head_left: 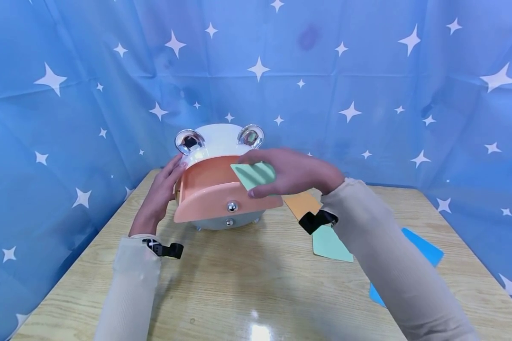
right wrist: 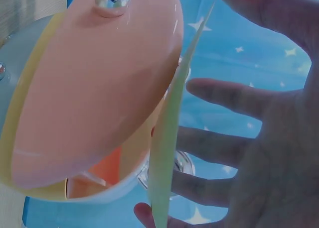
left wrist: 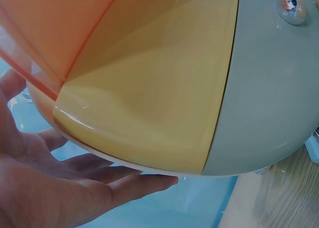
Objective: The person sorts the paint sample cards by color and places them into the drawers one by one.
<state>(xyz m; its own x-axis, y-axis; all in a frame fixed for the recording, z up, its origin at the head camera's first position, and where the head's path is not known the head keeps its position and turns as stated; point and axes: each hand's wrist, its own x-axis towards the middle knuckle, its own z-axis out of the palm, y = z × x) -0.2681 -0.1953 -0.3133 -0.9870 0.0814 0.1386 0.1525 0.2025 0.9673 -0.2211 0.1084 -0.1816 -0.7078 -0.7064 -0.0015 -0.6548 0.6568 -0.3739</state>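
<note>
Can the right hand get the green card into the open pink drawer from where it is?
Probably yes. The right hand holds the green card just over the pink drawer, which is pulled out with its top open. The left hand rests on the box's side, clear of the opening.

A round white plastic drawer box (head_left: 222,137) is fitted with two mirror-silver ears (head_left: 189,141), and its open top drawer (head_left: 213,194) is coloured salmon pink with a chrome knob (head_left: 232,206). Pale yellow and pale grey-blue tiers (left wrist: 269,103) are seen beneath it. A mint green flat card (head_left: 254,174) is shown above the drawer. Orange (head_left: 302,203), mint green (head_left: 330,245) and bright blue cards (head_left: 422,248) are laid on the light wood-grain table (head_left: 256,279). The backdrop (head_left: 367,71) is patterned blue with white stars. Cream sleeves (head_left: 388,255) with black straps (head_left: 317,220) are worn.
</note>
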